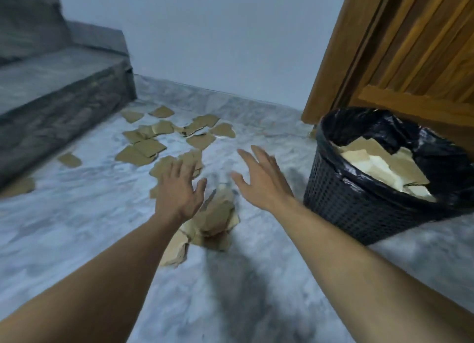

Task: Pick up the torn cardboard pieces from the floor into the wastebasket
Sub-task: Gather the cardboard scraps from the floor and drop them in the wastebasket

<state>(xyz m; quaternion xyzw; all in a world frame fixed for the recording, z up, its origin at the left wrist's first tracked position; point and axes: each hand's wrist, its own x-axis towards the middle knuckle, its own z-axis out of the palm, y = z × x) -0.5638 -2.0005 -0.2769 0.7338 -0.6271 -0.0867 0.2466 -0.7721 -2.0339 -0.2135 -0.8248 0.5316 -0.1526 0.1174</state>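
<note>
Marble floor (77,214) carries scattered cardboard pieces (143,150); our left hand (177,191) and right hand (259,181) hover spread, empty. Overfilled handfuls may spill beside the wastebasket (359,209).

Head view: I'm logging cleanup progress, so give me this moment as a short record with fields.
left hand: left hand open, fingers spread, empty, over the nearest cardboard
right hand: right hand open, empty, beside the wastebasket
nearest cardboard: small heap on the floor below and between both hands
other cardboard: many loose pieces scattered toward the sofa
wastebasket: black wastebasket with bag liner, already holding torn pieces, by the wooden door
task state: partly done
</note>
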